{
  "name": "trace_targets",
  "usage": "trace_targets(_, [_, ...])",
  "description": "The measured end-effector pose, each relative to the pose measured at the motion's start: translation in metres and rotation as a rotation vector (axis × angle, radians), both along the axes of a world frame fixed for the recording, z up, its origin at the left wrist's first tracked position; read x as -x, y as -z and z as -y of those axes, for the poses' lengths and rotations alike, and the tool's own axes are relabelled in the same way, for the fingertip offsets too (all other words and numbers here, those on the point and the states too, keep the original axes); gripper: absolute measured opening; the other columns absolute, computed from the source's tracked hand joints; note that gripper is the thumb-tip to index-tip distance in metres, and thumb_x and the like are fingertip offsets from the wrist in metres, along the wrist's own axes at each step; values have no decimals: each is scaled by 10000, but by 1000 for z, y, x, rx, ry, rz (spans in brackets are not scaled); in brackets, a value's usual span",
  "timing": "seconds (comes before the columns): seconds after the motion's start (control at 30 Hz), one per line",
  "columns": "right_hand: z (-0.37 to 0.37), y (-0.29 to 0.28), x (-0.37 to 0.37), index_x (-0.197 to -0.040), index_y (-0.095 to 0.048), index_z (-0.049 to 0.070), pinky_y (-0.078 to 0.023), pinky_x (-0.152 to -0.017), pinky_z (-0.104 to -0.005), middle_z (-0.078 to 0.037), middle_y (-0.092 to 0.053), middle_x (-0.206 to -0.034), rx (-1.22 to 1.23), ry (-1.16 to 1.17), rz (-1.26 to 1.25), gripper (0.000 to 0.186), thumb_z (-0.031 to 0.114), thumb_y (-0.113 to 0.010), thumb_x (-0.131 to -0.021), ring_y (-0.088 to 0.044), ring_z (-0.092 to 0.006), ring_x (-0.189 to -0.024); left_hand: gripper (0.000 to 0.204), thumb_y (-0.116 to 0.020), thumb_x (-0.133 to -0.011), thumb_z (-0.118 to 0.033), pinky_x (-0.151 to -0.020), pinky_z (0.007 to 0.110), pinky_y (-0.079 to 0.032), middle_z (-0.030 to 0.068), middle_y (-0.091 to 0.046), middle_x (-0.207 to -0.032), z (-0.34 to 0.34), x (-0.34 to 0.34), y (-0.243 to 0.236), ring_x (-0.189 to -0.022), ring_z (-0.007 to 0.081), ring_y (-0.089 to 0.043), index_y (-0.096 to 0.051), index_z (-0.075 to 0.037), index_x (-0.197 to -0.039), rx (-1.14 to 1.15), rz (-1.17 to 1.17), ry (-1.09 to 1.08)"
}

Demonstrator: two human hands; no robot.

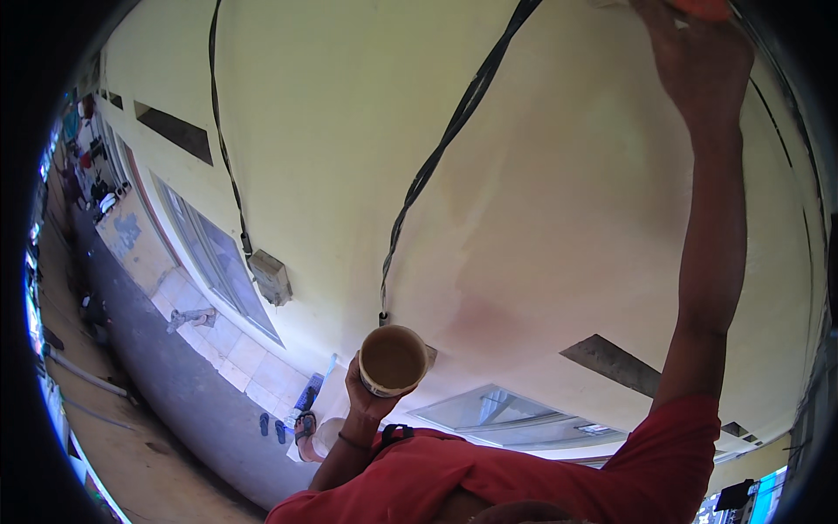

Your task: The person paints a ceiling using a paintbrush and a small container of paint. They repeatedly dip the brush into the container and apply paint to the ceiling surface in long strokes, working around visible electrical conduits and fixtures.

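Low in the middle, my left hand (371,397) is wrapped round the side of a round tub (394,360). The tub has a pale rim, and brownish stuff shows inside it. My right arm reaches up along the wall (541,218). At the top right edge, my right hand (705,65) is closed on an orange-red object (703,8), mostly cut off by the frame, so its kind cannot be made out. That hand is up against the pale yellow wall, which has a pinkish, smoother-looking patch in its middle.
A twisted black cable (454,122) runs down the wall behind the tub. Another cable (225,157) drops to a grey box (270,278). Wall openings (614,364), windows (515,419), a tiled ledge (231,341) and slippers (272,426) lie lower down.
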State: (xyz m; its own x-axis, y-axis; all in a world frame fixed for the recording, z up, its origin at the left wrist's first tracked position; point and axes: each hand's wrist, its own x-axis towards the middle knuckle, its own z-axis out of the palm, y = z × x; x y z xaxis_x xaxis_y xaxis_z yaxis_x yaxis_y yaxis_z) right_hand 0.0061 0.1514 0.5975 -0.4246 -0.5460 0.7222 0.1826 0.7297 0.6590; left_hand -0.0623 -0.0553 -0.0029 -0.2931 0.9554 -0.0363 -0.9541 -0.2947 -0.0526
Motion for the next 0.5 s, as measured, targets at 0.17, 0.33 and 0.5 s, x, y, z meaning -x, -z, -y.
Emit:
trace_targets(0.17, [8,91,1,-1113,-758,45,-646,-874,-383,-132,-756,-1104,-506,393,196,205,114,-738,-921,-734,-292,-1003,662,-445,-1079,-661,-1008,718,-521,115,-604,-1572,-1,3,1,-1423,404,-597,-587,-229,-1560,6,39,26])
trace_targets(0.33, [22,127,-22,-1090,-743,9,-668,-884,-451,-181,-740,-1118,-579,316,409,202,171,-690,-981,-747,-348,-1049,667,-449,-1063,-654,-987,709,-525,109,-609,-1564,-1,2,-6,-1420,394,-597,-587,-229,-1559,-2,-42,29])
trace_targets(0.5, [-3,56,-14,-1146,-748,70,-663,-874,-395,-122,-718,-1169,-587,281,-54,243,125,-767,-910,-735,-302,-1077,658,-468,-1058,-646,-1003,700,-520,108,-612,-1555,6,2,2,-1406,391,-603,-586,-235,-1557,8,27,11])
